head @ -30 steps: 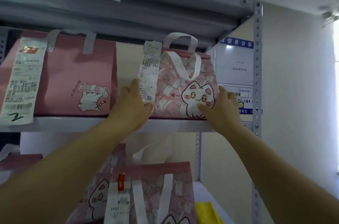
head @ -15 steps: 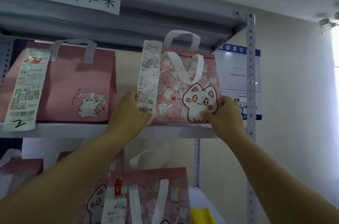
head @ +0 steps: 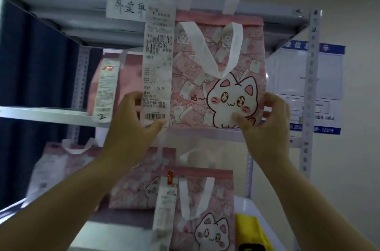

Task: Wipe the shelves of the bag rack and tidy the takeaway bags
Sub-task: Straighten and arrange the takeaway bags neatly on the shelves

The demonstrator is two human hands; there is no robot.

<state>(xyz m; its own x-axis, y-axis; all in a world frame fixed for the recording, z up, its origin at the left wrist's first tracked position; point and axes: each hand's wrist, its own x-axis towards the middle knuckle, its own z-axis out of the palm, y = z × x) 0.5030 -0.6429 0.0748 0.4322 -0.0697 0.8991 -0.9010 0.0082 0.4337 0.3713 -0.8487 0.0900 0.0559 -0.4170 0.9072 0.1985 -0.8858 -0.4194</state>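
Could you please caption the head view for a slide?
Left hand and right hand hold a pink cat-print takeaway bag, receipt attached, at the rack.

Five pink bags: one held bag [head: 222, 61], one far-left bag [head: 131, 77] on the middle shelf [head: 41, 115], and three on the lower shelf [head: 115, 232], a left bag [head: 59, 166], a middle bag [head: 139, 185] and a near bag [head: 205, 205]. Three receipts [head: 157, 65] show plainly. Two hands: left hand [head: 131, 125], right hand [head: 267, 125]. One yellow item [head: 246, 228]. One handwritten label [head: 127, 7]. One wall notice [head: 287, 77].
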